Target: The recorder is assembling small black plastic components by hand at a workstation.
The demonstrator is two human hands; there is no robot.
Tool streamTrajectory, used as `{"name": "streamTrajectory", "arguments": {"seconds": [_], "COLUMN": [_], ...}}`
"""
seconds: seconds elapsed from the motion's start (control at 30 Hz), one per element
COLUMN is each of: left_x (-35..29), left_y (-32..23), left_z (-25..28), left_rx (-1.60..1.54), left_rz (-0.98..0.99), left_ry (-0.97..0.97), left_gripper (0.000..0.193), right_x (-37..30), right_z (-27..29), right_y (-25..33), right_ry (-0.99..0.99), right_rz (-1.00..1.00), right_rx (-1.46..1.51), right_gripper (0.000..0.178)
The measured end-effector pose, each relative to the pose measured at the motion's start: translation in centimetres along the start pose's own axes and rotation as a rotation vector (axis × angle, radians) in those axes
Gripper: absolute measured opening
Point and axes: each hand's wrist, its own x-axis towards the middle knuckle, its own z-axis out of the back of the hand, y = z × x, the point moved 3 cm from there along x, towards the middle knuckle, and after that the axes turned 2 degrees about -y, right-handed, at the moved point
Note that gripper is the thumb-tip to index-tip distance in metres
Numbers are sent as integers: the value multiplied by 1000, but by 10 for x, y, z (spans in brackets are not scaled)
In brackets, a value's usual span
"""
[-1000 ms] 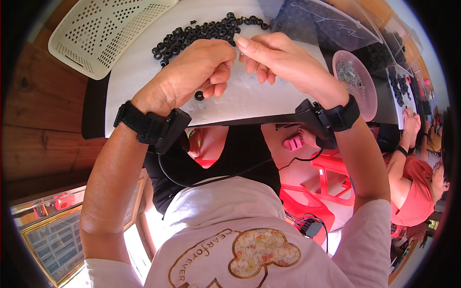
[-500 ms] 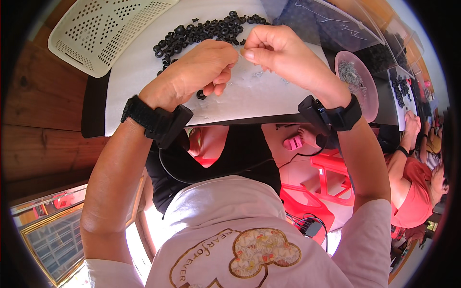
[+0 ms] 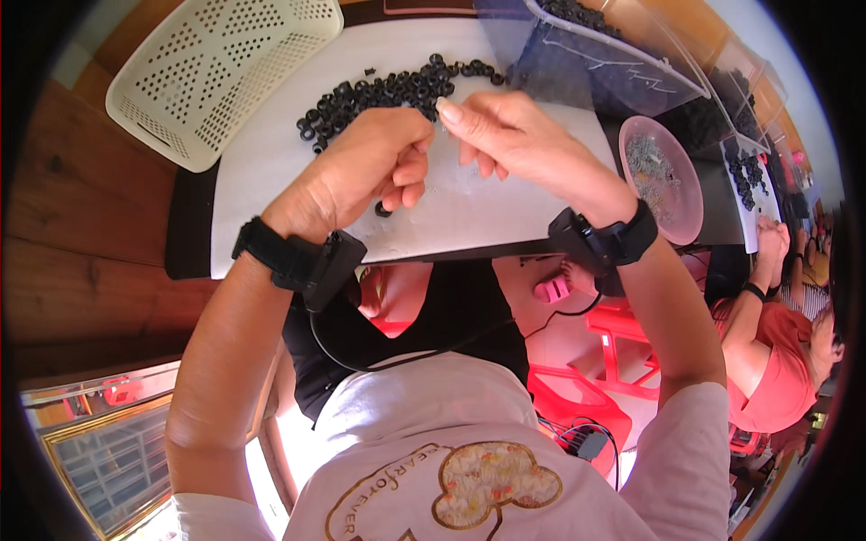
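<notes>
Both my hands are raised over a white-covered table [image 3: 262,194], fingertips close together. My left hand [image 3: 383,153] is closed with its fingers curled; whatever it holds is hidden or too small to name. Beside it on the right, my right hand [image 3: 514,135] has its thumb pointing left and its fingers bent under; any tiny thing in this pinch cannot be made out. Beyond the hands lies a pile of small black ring-shaped pieces [image 3: 388,90]. One loose black piece [image 3: 382,210] sits just below my left fingers.
A cream perforated basket [image 3: 203,99] stands at the far left. To the right is a pink bowl [image 3: 690,194] of small metal bits, near clear plastic boxes [image 3: 622,59] holding black pieces. A co-worker in a red top [image 3: 776,361] sits at the right. Red stools [image 3: 577,406] stand below.
The view has shifted, so the table sits lower in the picture. My right thumb has stretched out and its fingers now hang lower; the left hand keeps its curled shape.
</notes>
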Motion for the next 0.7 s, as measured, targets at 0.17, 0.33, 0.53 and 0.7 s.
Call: {"name": "streamTrajectory", "arguments": {"seconds": [0.17,0.33,0.53,0.7], "left_x": [3,4,5,6], "left_y": [0,-2,-2,-5], "left_z": [-2,-2,-3,-3], "left_rx": [37,10,25,14], "left_rz": [-25,-15,20,56], "left_ry": [0,22,27,27], "left_gripper": [28,28,28,21], "right_x": [0,1,-2,2], "right_z": [-8,-3,4,2], "right_y": [4,4,6,0], "right_ry": [37,7,1,-23], "right_rz": [-169,-118,-14,307], "right_rx": [71,142,150,52], "right_gripper": [53,43,24,10]}}
